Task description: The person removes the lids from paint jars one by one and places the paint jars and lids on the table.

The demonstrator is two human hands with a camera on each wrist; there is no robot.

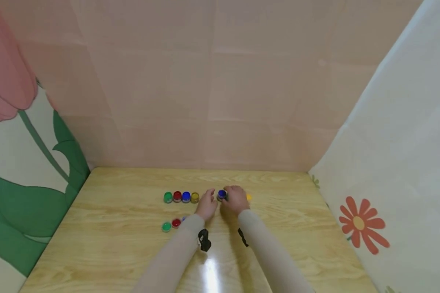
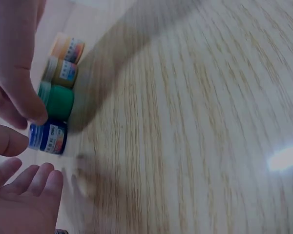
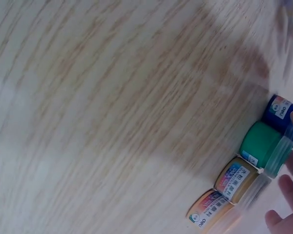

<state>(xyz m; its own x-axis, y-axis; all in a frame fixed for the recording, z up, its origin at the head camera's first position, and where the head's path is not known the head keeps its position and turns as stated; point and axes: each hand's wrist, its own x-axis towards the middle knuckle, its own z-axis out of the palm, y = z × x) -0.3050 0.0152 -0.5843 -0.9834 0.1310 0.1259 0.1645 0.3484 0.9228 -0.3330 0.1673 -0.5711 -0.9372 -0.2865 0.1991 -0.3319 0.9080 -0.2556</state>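
Small paint jars stand in a row on the wooden table. My right hand (image 1: pixel 237 200) reaches down over the blue paint jar (image 1: pixel 221 195), its thumb and a finger pinching around the lid. Beside that jar stand a green paint jar (image 2: pixel 58 101), an ochre one (image 2: pixel 61 71) and an orange one (image 3: pixel 209 209), all touching or nearly so. Just left of the blue jar, my left hand (image 1: pixel 207 205) is held with relaxed, spread fingers; its thumb comes close to the lid in the left wrist view. Whether that thumb touches is unclear.
Farther left in the row stand green (image 1: pixel 168 197), red (image 1: pixel 177 196), blue (image 1: pixel 186 197) and yellow (image 1: pixel 194 197) jars. Nearer me sit another green jar (image 1: pixel 166 226) and a red one (image 1: pixel 176 223), with something blue partly behind my left sleeve. Cloth walls surround the table (image 1: pixel 124 252).
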